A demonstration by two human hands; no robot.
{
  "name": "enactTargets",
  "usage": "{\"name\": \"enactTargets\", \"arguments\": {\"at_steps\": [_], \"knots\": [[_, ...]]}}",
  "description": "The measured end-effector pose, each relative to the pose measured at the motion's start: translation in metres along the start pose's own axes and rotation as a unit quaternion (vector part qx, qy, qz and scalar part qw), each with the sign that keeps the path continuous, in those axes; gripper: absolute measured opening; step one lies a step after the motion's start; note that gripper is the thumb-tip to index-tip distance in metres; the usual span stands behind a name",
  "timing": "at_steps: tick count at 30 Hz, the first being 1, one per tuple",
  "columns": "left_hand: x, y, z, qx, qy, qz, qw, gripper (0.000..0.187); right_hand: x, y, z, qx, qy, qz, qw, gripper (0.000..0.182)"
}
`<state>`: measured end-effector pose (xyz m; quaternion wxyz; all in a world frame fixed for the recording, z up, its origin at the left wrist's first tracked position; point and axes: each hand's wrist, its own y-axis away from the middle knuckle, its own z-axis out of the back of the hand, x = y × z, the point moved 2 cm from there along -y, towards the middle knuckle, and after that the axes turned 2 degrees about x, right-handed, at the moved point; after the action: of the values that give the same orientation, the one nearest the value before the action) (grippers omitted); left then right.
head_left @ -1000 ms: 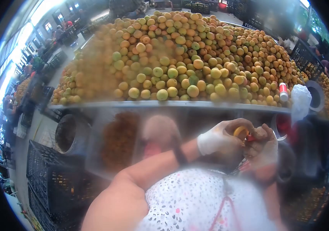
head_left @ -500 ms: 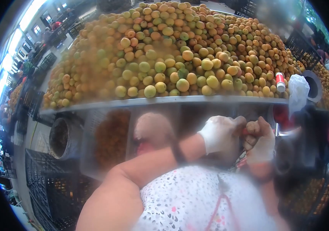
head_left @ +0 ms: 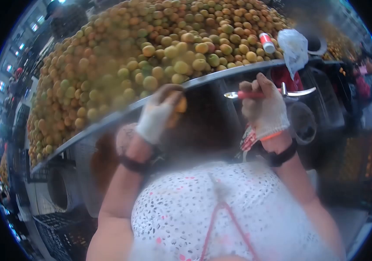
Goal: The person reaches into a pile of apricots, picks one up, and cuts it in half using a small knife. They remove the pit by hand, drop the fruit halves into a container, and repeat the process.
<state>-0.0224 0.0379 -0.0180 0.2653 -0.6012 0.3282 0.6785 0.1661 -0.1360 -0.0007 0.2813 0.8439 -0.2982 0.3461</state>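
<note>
My left hand (head_left: 162, 113), in a whitish glove with soiled fingers, is closed around an orange-yellow apricot (head_left: 180, 105) near the table's metal edge. Part of the fruit is hidden by the fingers. Farther right, my gloved right hand (head_left: 265, 106) grips a red-handled tool (head_left: 251, 95). A small spoon-like metal tip sticks out on its left, and a curved metal piece on its right. The two hands are apart. Beyond them a large heap of apricots (head_left: 151, 65) covers the table.
The table's metal rim (head_left: 120, 111) runs diagonally in front of me. A red-and-white bottle (head_left: 267, 43) and a clear plastic bag (head_left: 293, 48) lie at the heap's right. A bucket (head_left: 59, 187) and a black crate (head_left: 57, 235) stand lower left. Another person (head_left: 66, 19) is at the far left.
My hands were close together at the right; now they are separated, the left one with a fruit near the rim. The tool shows clearly now. The whole view has turned and shifted.
</note>
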Motion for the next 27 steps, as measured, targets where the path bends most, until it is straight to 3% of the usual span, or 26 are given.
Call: {"name": "enactTargets", "arguments": {"at_steps": [1,3,5,6,7,8,9,10,11,12,13,15,17,18,19,20,21,22,23,27], "knots": [[0.000,0.003,0.021,-0.042,-0.011,-0.021,0.999,0.032,0.005,0.002,0.000,-0.009,-0.010,-0.002,1.000,0.025],[0.019,0.008,0.084,-0.071,-0.171,-0.174,0.967,0.030,0.009,-0.001,0.010,-0.016,-0.004,0.025,1.000,0.020],[0.035,0.032,0.141,-0.138,-0.230,-0.194,0.944,0.029,0.014,0.002,0.010,-0.043,-0.007,0.049,0.998,0.016],[0.030,0.051,0.166,-0.119,-0.280,-0.180,0.935,0.030,0.016,0.001,0.011,-0.061,-0.001,0.062,0.996,0.017],[0.048,0.066,0.205,-0.190,-0.347,-0.203,0.896,0.031,0.018,0.001,0.013,-0.064,-0.007,0.068,0.996,0.017],[0.051,0.085,0.233,-0.196,-0.410,-0.165,0.875,0.029,0.018,0.001,0.016,-0.061,0.011,0.068,0.996,0.016],[0.087,0.095,0.306,-0.203,-0.434,-0.103,0.871,0.029,0.016,-0.001,0.018,-0.055,0.030,0.069,0.996,0.016],[0.077,0.115,0.315,-0.208,-0.546,-0.036,0.811,0.031,0.015,-0.006,0.024,-0.042,0.058,0.045,0.996,0.014],[0.097,0.126,0.354,-0.285,-0.519,0.080,0.802,0.035,0.013,-0.009,0.025,-0.037,0.053,0.049,0.997,0.014],[0.109,0.136,0.390,-0.295,-0.556,0.144,0.763,0.040,0.009,-0.010,0.026,-0.032,0.060,0.029,0.997,0.014],[0.063,0.137,0.343,-0.325,-0.590,0.198,0.712,0.044,0.005,-0.011,0.026,-0.027,0.068,0.008,0.997,0.015],[0.034,0.119,0.328,-0.369,-0.577,0.034,0.728,0.045,-0.003,-0.013,0.026,-0.019,0.054,0.014,0.998,0.016],[0.010,0.076,0.296,-0.329,-0.382,-0.037,0.863,0.039,-0.005,-0.013,0.019,0.031,0.114,0.011,0.993,0.016],[-0.010,0.052,0.252,-0.202,-0.527,-0.210,0.799,0.030,-0.005,-0.013,0.014,0.025,0.125,-0.004,0.992,0.015],[-0.025,0.029,0.214,-0.190,-0.456,-0.162,0.854,0.032,-0.007,-0.017,0.013,0.032,0.123,-0.003,0.992,0.015],[-0.045,0.008,0.168,-0.153,-0.434,-0.161,0.873,0.034,-0.008,-0.020,0.016,0.049,0.137,0.001,0.989,0.015],[-0.030,-0.028,0.167,-0.148,-0.378,-0.173,0.897,0.036,-0.012,-0.021,0.019,0.062,0.152,0.003,0.986,0.014],[-0.025,-0.061,0.157,-0.098,-0.439,-0.173,0.876,0.039,-0.012,-0.020,0.020,0.069,0.164,0.002,0.984,0.018],[-0.020,-0.090,0.127,-0.124,-0.226,-0.084,0.963,0.042,-0.012,-0.022,0.020,0.070,0.164,0.000,0.984,0.018],[-0.019,-0.182,0.047,-0.077,-0.419,-0.191,0.885,0.042,-0.012,-0.035,0.029,0.046,0.235,0.002,0.971,0.023]]}}
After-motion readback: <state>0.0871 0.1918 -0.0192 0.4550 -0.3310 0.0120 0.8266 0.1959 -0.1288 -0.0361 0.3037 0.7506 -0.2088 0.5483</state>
